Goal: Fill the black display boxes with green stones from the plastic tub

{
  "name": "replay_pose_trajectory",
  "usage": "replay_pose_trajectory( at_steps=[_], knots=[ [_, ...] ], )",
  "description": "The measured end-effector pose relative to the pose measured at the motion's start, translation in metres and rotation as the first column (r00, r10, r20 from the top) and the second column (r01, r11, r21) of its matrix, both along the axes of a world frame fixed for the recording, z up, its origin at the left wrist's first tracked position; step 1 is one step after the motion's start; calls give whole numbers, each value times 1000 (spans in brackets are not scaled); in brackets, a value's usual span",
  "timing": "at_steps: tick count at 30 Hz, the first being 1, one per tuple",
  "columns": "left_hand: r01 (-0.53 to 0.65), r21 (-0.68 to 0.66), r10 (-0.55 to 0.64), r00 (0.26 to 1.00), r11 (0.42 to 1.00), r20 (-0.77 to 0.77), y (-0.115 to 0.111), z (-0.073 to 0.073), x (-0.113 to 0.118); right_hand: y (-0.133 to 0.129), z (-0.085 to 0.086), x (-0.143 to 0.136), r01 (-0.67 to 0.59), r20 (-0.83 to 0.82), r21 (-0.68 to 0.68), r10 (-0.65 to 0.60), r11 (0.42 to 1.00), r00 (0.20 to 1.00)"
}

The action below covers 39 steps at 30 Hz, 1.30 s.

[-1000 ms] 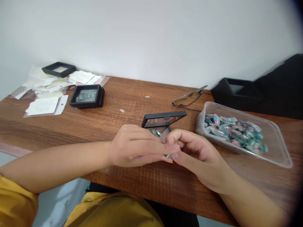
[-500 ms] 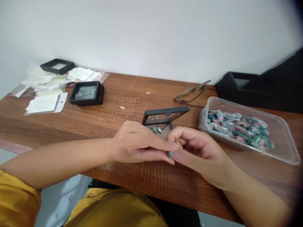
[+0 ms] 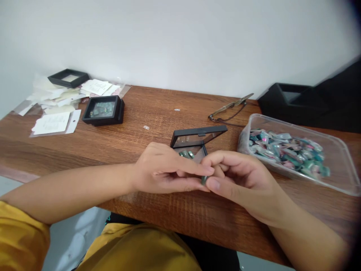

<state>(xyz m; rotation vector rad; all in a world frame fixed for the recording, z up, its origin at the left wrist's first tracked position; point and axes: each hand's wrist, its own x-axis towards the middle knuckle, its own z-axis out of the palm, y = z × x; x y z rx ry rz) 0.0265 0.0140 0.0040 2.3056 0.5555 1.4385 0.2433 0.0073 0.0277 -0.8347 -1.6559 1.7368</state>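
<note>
Wooden surface [image 3: 113,146], open black case [image 3: 187,132] just behind: my left grip [image 3: 166,171] pinched a little green piece [image 3: 204,180], right grip [image 3: 248,182] beside it, couldn't tell if clamped. Probably light, stiff, slick; edges seemed best.

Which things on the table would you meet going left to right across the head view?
Front white card → black case holding greenish pieces → small clear piece → open black case → clear plastic tub.

Case [image 3: 186,133] behind hands [image 3: 160,169], pieces [image 3: 287,150] in tub [image 3: 337,162] at right, eyeglasses [image 3: 230,105] behind case, cards [image 3: 52,123] at left
</note>
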Motion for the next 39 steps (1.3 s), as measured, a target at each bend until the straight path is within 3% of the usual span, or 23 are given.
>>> replay_pose_trajectory(
  at_steps=[4, 7, 9, 12, 14, 16, 18, 20, 23, 26, 28, 34, 39],
  knots=[
    [-52, 42, 53, 999, 998, -10, -1, 0, 2, 0, 8, 2, 1, -8, 49, 0, 999, 1000],
    [-61, 104, 62, 998, 993, -12, 0, 5, 1, 2, 14, 5, 124, -21, 135, -122, 983, 992],
    [4, 168, 6, 998, 986, -56, 2, 9, -1, 5, 17, 9, 269, -30, 207, -269, 940, 963],
    [187, 190, -138, 959, 964, -247, 3, 13, -4, 9, 19, 15, 403, 25, 399, -449, 823, 893],
    [294, 161, -206, 888, 942, -412, 2, 11, -3, 12, 17, 18, 363, 122, 599, -530, 713, 839],
    [353, 137, -230, 811, 926, -538, 0, 8, -2, 12, 15, 17, 209, 241, 762, -569, 612, 786],
    [380, 117, -230, 746, 918, -625, -4, 3, -1, 11, 12, 12, 43, 343, 824, -558, 565, 756],
    [381, 100, -218, 704, 919, -676, -6, 1, 0, 9, 7, 5, -52, 428, 805, -517, 591, 741],
    [374, 107, -194, 680, 921, -707, -8, 1, 0, 6, -1, -7, -102, 552, 702, -448, 705, 703],
    [359, 140, -167, 700, 923, -695, -9, 2, 0, 5, -6, -14, -109, 657, 554, -353, 825, 666],
    [355, 164, -161, 726, 920, -668, -9, 2, 0, 6, -8, -15, -85, 673, 484, -308, 871, 673],
    [361, 171, -183, 761, 917, -623, -9, 1, -1, 9, -10, -12, -8, 631, 429, -293, 903, 718],
    [375, 165, -184, 735, 912, -652, -8, 1, -2, 12, -11, -12, 19, 619, 415, -298, 909, 727]
  ],
)
